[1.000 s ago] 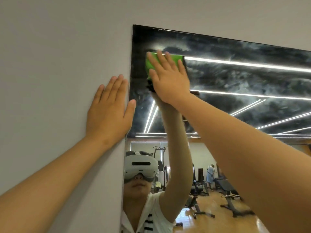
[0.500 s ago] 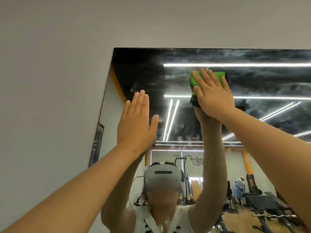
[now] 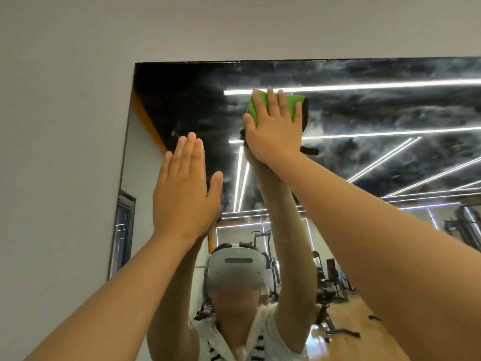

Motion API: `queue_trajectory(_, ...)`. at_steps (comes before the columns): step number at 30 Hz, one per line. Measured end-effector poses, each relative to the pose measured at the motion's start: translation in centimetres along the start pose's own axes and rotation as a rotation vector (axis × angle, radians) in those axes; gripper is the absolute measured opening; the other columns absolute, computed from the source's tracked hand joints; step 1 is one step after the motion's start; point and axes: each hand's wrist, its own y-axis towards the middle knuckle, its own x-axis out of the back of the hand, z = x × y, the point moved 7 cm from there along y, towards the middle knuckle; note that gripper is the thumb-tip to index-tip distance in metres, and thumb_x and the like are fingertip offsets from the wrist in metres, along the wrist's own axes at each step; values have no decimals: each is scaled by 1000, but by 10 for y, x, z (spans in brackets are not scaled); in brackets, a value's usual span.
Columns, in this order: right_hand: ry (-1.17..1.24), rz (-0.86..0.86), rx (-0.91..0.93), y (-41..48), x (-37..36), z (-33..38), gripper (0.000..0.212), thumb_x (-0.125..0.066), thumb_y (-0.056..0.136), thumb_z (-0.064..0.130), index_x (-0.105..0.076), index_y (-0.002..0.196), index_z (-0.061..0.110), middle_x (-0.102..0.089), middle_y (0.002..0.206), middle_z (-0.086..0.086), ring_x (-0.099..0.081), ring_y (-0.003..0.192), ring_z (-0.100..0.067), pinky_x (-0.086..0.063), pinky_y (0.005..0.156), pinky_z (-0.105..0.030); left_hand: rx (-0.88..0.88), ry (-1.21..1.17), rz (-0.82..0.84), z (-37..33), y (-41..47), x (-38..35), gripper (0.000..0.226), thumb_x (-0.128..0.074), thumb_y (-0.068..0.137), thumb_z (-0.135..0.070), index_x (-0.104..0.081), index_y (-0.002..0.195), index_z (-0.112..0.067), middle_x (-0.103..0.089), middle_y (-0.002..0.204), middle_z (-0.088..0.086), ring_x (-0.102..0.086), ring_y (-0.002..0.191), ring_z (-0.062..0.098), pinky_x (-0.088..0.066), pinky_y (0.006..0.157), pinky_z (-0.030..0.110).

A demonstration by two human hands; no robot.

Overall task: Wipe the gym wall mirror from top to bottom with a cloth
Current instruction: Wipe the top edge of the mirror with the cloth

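head view, right grip (image 3: 273, 131): fingers lay straight and flat, closed round nothing, pressing the green cloth (image 3: 295, 105) against the glass.
head view, left grip (image 3: 184, 194): spread flat and empty, lower than the right grip and to its left; it appeared to rest on the glass as a brace.
green cloth: folded under the right grip's fingers, with edges showing past the fingertips and on both sides.
wall mirror (image 3: 377, 105): its top edge ran just above the right grip; cloudy smears spread to that grip's right, and darker glass lay to its left.
wall (image 3: 65, 126): bare, beyond the left grip.
stage: judged early, with only the top band being worked.
risk, slip: held by flat pressure alone, the cloth could slide out and drop if pressure eased.
risk, prints: the bare left palm would probably mark the glass.
risk, streaks: uneven passes might only push the haze around.
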Motion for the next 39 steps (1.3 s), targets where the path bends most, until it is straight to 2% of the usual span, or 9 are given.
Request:
queue_trajectory(5,23,21,138,-2,-13,74,56,-17,106,43,-1,158,27,6,166,-4,11,152,-22,12,121,-48,-3,13,-24,0,0,-1,70,-21,103,-48,-5,160,-11,-3,168,6,2,155,16,2,126,35)
queue_trajectory(8,34,28,187,-6,-13,75,55,-19,107,41,-3,158,28,3,166,-2,10,152,-20,12,121,-46,-3,15,-23,-1,4,0,71,-21,103,-49,-6,160,-10,-5,168,6,0,155,17,1,126,36)
queue_trajectory(11,39,32,273,-12,-12,63,54,-20,106,39,-5,158,31,0,166,1,7,152,-17,9,122,-45,3,24,28,1,1,2,70,-28,104,-46,-4,160,-12,0,168,4,5,154,14,8,124,30)
queue_trajectory(15,34,15,333,-13,-2,23,54,-22,105,40,-8,158,34,-4,166,3,3,153,-16,6,123,-44,86,-14,-12,-19,-1,4,67,-34,106,-37,-3,160,-12,2,169,4,7,154,14,11,120,26)
queue_trajectory(18,26,3,334,-9,8,-28,54,-24,105,41,-10,157,35,-7,166,2,1,153,-15,7,122,-42,49,-25,-62,-80,14,-4,67,-32,107,-37,0,160,-12,5,168,3,10,154,13,14,119,25)
queue_trajectory(21,6,9,334,-1,17,-87,55,-23,105,43,-10,157,34,-5,166,2,2,152,-14,6,122,-42,-19,-35,-27,-147,28,-26,66,-29,107,-40,3,160,-15,9,168,1,14,153,10,19,116,22)
queue_trajectory(24,-9,22,349,7,25,-137,54,-21,105,44,-8,157,34,-4,166,3,3,152,-14,6,123,-42,23,-32,0,-187,29,-51,66,-25,107,-42,7,159,-18,13,167,-1,16,152,10,21,114,21)
queue_trajectory(32,-26,68,216,13,48,-264,53,-18,106,44,-4,157,35,1,166,5,6,152,-13,6,123,-42,69,48,41,-197,18,-73,73,-13,97,-53,1,160,-18,6,168,-2,16,149,6,18,115,21)
queue_trajectory(39,9,77,61,-5,45,-260,56,-19,106,44,1,157,32,9,166,1,13,152,-18,13,120,-46,49,4,15,-201,16,-71,72,-17,99,-50,-4,160,-16,2,168,-1,10,152,10,14,119,24)
